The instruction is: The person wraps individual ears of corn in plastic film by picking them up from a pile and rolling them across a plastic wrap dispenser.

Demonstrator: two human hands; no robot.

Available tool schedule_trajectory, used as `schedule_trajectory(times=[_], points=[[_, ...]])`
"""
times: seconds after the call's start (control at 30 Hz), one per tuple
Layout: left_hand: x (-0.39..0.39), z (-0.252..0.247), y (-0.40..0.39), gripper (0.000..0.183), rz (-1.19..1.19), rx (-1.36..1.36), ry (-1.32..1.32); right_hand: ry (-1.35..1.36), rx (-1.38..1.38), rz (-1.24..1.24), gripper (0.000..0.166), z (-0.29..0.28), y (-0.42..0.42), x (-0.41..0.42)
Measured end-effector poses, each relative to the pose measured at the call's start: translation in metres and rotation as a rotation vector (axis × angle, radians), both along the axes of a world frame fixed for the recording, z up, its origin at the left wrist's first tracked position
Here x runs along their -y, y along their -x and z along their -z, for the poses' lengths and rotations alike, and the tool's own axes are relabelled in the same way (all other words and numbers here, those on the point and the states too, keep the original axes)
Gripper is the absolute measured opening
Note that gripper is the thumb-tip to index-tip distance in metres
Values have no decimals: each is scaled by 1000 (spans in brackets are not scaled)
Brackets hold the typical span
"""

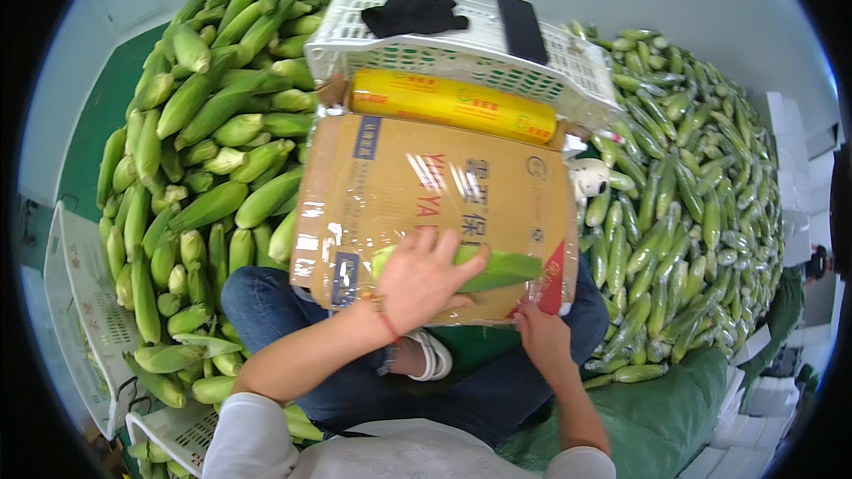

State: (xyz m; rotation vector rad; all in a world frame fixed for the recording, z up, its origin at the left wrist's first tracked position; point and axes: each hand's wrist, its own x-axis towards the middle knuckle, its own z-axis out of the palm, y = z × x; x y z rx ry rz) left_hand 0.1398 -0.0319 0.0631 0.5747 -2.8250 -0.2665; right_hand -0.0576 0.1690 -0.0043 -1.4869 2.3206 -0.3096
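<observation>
An ear of corn in its green husk (502,271) lies crosswise on a cardboard box (393,193) covered in clear plastic film, in front of me. My left hand (429,273) rests over the ear's left part with its fingers spread and curved around it. At the box's near right edge, my right hand (542,339) pinches the clear film between thumb and fingers. A yellow printed roll of plastic film (452,105) lies across the far end of the box, against a white plastic crate (459,56).
Unwrapped husked corn (219,106) is heaped at the left, film-wrapped corn (692,213) at the right. A black cloth (414,14) and a black phone (522,29) lie on the crate. More white crates (83,306) stand at the left. A green sack (652,406) lies at the near right.
</observation>
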Motion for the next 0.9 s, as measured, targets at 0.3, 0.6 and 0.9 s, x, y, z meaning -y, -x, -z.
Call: schedule_trajectory(times=[0.3,0.6,0.9], points=[[-10,64,9,48,-15,-374,-121,513,265,-126,28,10,-9,74],[27,32,-96,9,-536,-392,-506,629,-119,-206,24,38,-6,119],[38,46,14,36,-248,319,-440,179,-93,-243,25,14,0,122]])
